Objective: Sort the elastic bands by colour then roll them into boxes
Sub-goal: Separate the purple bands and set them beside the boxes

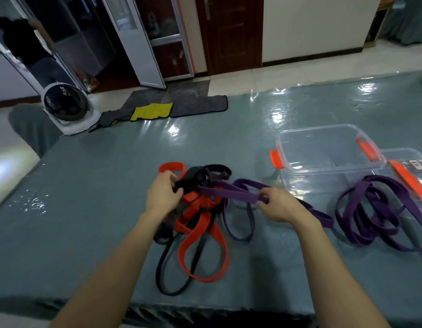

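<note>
On grey surface [87,197], left of box [323,150]: left hand [161,197] grips tangle [195,209], right hand [276,207] fingers [263,200] pinch purple band [229,191].

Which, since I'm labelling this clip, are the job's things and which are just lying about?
Job: left hand gripping the red and black tangle; right hand pinching a purple band; purple pile; clear boxes.
Lying about: grey and yellow cloths; fan on the floor.
</note>
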Tool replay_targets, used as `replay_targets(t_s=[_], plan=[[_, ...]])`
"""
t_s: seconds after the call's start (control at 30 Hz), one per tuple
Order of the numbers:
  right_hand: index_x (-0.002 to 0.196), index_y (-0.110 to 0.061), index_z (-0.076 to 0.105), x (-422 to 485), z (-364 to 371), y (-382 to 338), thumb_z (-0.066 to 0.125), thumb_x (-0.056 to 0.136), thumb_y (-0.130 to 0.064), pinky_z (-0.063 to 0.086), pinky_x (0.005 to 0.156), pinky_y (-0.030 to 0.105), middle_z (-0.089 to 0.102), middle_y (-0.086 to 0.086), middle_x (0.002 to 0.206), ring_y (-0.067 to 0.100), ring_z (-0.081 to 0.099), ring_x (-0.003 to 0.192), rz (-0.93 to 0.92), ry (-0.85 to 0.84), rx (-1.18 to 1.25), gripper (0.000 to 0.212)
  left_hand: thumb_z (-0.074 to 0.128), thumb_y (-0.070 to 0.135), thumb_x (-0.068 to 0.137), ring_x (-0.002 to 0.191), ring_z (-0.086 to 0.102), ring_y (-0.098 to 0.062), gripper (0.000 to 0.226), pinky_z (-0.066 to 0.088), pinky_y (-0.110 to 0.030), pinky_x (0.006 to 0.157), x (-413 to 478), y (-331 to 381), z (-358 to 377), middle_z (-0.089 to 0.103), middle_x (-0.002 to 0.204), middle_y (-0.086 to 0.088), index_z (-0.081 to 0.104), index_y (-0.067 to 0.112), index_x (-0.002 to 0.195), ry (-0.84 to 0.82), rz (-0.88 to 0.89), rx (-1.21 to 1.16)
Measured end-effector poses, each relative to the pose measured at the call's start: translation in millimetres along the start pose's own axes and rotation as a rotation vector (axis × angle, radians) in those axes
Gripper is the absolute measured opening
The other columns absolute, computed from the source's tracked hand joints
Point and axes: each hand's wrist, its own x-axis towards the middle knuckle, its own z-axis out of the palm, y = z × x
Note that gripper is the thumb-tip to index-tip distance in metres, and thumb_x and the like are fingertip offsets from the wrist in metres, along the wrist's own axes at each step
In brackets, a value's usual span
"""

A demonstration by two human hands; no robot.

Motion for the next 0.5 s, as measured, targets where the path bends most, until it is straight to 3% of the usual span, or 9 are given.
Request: replay_targets(t_s=[0.03, 0.07, 0.1, 0.17, 0.2, 0.3, 0.4, 0.5], plan=[[0.114, -0.026, 0.074, -3, 2, 1, 0.07, 0.096, -0.054, 0.057, 0.091, 0.041, 0.078, 0.002, 0.107, 0.027, 0.071, 0.102, 0.001, -0.016, -0.013, 0.033, 0.083, 0.035, 0.09, 0.101, 0.075, -0.025, 0.019, 0.06, -0.041, 0.087, -11, 2, 16, 0.077, 0.098, 0.003, 0.074, 0.023, 0.102, -0.009, 0.016, -0.03], [0.107, -0.029, 0.073, -5, 4, 3, 0.07, 0.093, -0.063, 0.056, 0.086, 0.039, 0.076, -0.003, 0.099, 0.023, 0.07, 0.096, 0.001, -0.025, -0.017, 0.036, 0.081, 0.044, 0.091, 0.101, 0.077, -0.022, 0.021, 0.061, -0.038, 0.085, -22, 4, 29, 0.079, 0.097, 0.005, 0.077, 0.025, 0.1, -0.062, 0.024, -0.042], [0.099, -0.031, 0.073, -8, 6, 4, 0.07, 0.092, -0.066, 0.055, 0.08, 0.038, 0.074, -0.006, 0.09, 0.021, 0.069, 0.089, -0.002, -0.017, -0.016, 0.036, 0.079, 0.052, 0.092, 0.11, 0.076, -0.021, 0.033, 0.061, -0.038, 0.091, -30, 5, 43, 0.079, 0.111, 0.004, 0.077, 0.027, 0.113, -0.139, 0.034, -0.037], [0.081, -0.027, 0.071, -10, 6, 4, 0.072, 0.093, -0.061, 0.051, 0.07, 0.037, 0.068, -0.005, 0.072, 0.02, 0.067, 0.076, -0.012, 0.038, 0.056, 0.036, 0.077, 0.067, 0.088, 0.137, 0.06, -0.026, 0.077, 0.052, -0.048, 0.112, -39, 3, 65, 0.061, 0.149, -0.003, 0.056, 0.026, 0.15, -0.214, 0.052, 0.037], [0.077, -0.025, 0.07, -11, 5, 2, 0.073, 0.095, -0.056, 0.051, 0.069, 0.038, 0.068, -0.001, 0.068, 0.021, 0.067, 0.071, -0.017, 0.065, 0.153, 0.036, 0.075, 0.077, 0.083, 0.145, 0.051, -0.029, 0.094, 0.046, -0.052, 0.117, -41, 4, 72, 0.051, 0.157, -0.004, 0.046, 0.026, 0.158, -0.204, 0.053, 0.093], [0.078, -0.019, 0.074, -16, -5, -12, 0.073, 0.101, -0.04, 0.049, 0.067, 0.033, 0.068, 0.001, 0.065, 0.012, 0.059, 0.062, -0.088, 0.102, 0.562, 0.031, 0.058, 0.1, 0.073, 0.149, 0.042, -0.031, 0.114, 0.036, -0.056, 0.121, -43, 16, 90, 0.049, 0.16, -0.002, 0.045, 0.025, 0.158, -0.17, 0.012, 0.201], [0.087, -0.009, 0.077, -20, -8, -29, 0.069, 0.106, -0.03, 0.041, 0.059, 0.021, 0.051, -0.003, 0.058, 0.01, 0.045, 0.056, -0.109, 0.159, 0.882, 0.029, 0.051, 0.101, 0.076, 0.151, 0.037, -0.033, 0.111, 0.022, -0.06, 0.126, -43, 41, 105, 0.049, 0.159, -0.004, 0.05, 0.023, 0.156, -0.112, -0.055, 0.192], [0.085, -0.012, 0.079, -24, -6, -29, 0.064, 0.108, -0.021, 0.032, 0.057, 0.022, 0.04, -0.003, 0.057, 0.011, 0.034, 0.055, -0.081, 0.237, 1.198, 0.028, 0.058, 0.078, 0.092, 0.144, 0.046, -0.031, 0.077, 0.025, -0.056, 0.126, -39, 53, 113, 0.061, 0.148, -0.004, 0.06, 0.02, 0.143, 0.026, -0.07, 0.285]])
